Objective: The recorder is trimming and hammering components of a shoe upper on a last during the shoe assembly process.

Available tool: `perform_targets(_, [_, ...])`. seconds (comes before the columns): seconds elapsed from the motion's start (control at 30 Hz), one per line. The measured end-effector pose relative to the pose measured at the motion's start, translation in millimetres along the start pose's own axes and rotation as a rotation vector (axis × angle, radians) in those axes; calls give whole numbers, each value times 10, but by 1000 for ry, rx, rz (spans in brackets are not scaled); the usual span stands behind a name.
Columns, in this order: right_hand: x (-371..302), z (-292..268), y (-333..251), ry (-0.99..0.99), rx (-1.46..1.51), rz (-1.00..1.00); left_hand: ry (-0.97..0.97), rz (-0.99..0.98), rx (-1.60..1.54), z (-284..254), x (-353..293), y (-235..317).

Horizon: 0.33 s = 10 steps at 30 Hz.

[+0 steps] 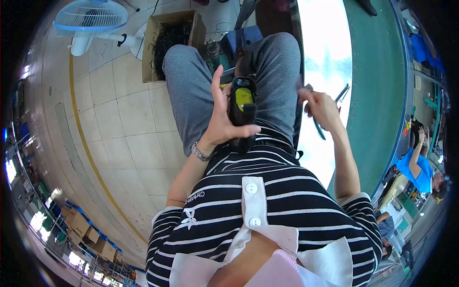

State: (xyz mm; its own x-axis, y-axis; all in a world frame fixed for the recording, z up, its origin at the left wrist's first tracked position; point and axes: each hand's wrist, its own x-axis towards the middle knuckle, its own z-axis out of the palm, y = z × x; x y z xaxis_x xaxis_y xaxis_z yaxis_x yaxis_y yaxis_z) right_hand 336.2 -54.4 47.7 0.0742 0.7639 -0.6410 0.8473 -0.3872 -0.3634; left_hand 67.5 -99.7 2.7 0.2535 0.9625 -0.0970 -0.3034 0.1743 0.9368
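Against the left side of a black, elongated, shoe-like thing (235, 115) with a yellow-green panel rests my left hand (221, 117). Its thumb lies across the near part, its index finger points up, and the other fingers curl partly out of sight behind. The black thing is above my lap, between my thighs. My right hand (323, 111) is off to the right, over the edge of the white table surface. Its fingers are closed around a slim hand tool (320, 130) with a dark green handle; the tool's far end is blurred and its kind is unclear.
A dark-handled tool (343, 93) lies on the bright white surface (327, 43), beside a green tabletop (375, 81). A cardboard box (149, 48) of black strands stands on the tiled floor, near a blue-and-white fan (91, 19). A person in blue (415, 167) sits at far right.
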Motion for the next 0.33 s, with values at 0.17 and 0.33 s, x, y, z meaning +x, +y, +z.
perform_targets(0.17, [474,-55,793,468,-413,-54,-92,228,223,59,98,209])
perform_targets(0.33, [635,111,964,541,-608,-181,-178,365,214,46,319,440])
